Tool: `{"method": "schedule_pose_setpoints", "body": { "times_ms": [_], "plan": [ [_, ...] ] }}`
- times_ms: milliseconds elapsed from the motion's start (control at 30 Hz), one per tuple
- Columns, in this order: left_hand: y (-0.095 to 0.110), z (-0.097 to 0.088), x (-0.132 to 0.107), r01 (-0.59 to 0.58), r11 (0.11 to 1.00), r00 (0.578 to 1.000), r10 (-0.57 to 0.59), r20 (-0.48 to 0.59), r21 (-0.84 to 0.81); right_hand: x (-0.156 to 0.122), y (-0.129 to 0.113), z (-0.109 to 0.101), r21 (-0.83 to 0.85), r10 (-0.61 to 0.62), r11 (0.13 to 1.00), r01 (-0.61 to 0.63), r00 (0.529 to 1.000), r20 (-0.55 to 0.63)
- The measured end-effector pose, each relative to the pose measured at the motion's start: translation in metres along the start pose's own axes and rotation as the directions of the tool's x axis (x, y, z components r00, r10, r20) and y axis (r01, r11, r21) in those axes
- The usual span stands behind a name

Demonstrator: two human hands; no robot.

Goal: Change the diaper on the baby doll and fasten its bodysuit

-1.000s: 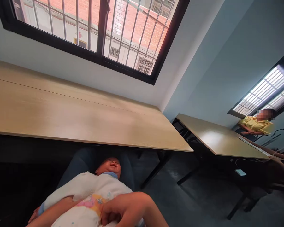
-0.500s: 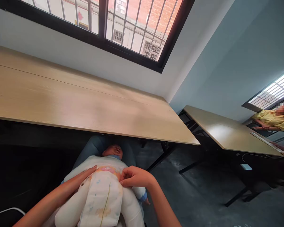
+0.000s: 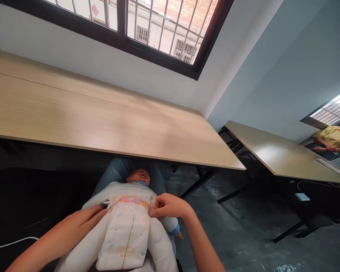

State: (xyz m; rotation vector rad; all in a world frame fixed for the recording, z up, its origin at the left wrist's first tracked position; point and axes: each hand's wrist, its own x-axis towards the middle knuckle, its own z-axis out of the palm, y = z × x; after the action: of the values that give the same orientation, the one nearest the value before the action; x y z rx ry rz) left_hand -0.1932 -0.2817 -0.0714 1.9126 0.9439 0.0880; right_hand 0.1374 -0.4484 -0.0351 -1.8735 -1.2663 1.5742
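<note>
A baby doll [image 3: 138, 176] in a white suit lies on its back on a blue-grey cushion [image 3: 115, 172] below the table edge. A white diaper [image 3: 124, 234] with a pastel band covers its belly. My left hand [image 3: 83, 219] lies flat on the doll's left side, fingers stretched toward the diaper's top corner. My right hand [image 3: 170, 207] pinches the clear tab [image 3: 152, 204] at the diaper's right top corner.
A long wooden table [image 3: 102, 121] spans the view above the doll. A second table [image 3: 277, 156] stands at right, with a person in a yellow shirt [image 3: 333, 138] behind it. A white cable [image 3: 8, 244] runs at lower left. Dark floor lies to the right.
The view has tilted down, showing more of the doll. My left hand slid down the doll's side. My right hand has drawn the diaper tab outward to the right.
</note>
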Motion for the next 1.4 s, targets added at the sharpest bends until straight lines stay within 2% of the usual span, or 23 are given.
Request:
{"method": "schedule_pose_setpoints", "body": {
  "times_ms": [67, 100, 167, 267, 400, 467, 567, 733, 867, 1067, 1267, 1400],
  "plan": [
    [0.010, 0.004, 0.004, -0.011, 1.000, 0.999, 0.012, -0.039, 0.006, -0.001, 0.003, 0.000, -0.002, -0.089, 0.996, 0.090, 0.988, -0.129],
    [0.015, 0.007, 0.007, -0.032, 0.999, 0.998, 0.031, -0.056, -0.013, -0.001, 0.005, 0.001, 0.018, -0.142, 0.989, 0.147, 0.977, -0.158],
    [0.026, 0.012, 0.013, -0.087, 0.993, 0.995, 0.083, -0.057, -0.077, 0.002, 0.007, 0.003, 0.091, -0.210, 0.971, 0.220, 0.972, -0.105],
    [0.034, 0.015, 0.022, -0.120, 0.978, 0.991, 0.128, 0.032, -0.173, 0.007, 0.008, 0.006, 0.156, -0.215, 0.965, 0.209, 0.977, 0.017],
    [0.034, 0.011, 0.031, -0.126, 0.976, 0.970, 0.159, 0.185, -0.178, 0.008, 0.004, 0.009, 0.151, -0.167, 0.975, 0.160, 0.985, 0.033],
    [0.035, 0.010, 0.034, -0.139, 0.976, 0.963, 0.172, 0.207, -0.166, 0.008, 0.002, 0.010, 0.141, -0.150, 0.979, 0.145, 0.988, 0.024],
    [0.039, 0.012, 0.036, -0.122, 0.989, 0.978, 0.135, 0.162, -0.087, 0.009, 0.000, 0.014, 0.154, -0.082, 0.984, 0.084, 0.996, -0.023],
    [0.044, 0.018, 0.037, -0.115, 0.985, 0.992, 0.106, 0.073, 0.126, 0.012, -0.011, 0.023, 0.084, 0.109, 0.992, -0.099, 0.986, -0.130],
    [0.042, 0.016, 0.039, -0.164, 0.980, 0.985, 0.156, 0.078, 0.114, 0.011, -0.021, 0.026, 0.094, 0.207, 0.976, -0.196, 0.971, -0.121],
    [0.035, 0.019, 0.038, -0.192, 0.978, 0.980, 0.195, -0.036, 0.079, 0.012, -0.020, 0.028, 0.084, 0.146, 0.988, -0.133, 0.975, -0.169],
    [0.031, 0.017, 0.034, -0.130, 0.981, 0.984, 0.145, -0.100, 0.144, 0.008, -0.016, 0.022, 0.115, 0.162, 0.983, -0.143, 0.971, -0.177],
    [0.029, 0.011, 0.029, -0.100, 0.983, 0.984, 0.121, -0.130, 0.156, -0.002, -0.002, 0.009, -0.026, 0.179, 0.982, -0.186, 0.969, -0.170]
  ]
}}
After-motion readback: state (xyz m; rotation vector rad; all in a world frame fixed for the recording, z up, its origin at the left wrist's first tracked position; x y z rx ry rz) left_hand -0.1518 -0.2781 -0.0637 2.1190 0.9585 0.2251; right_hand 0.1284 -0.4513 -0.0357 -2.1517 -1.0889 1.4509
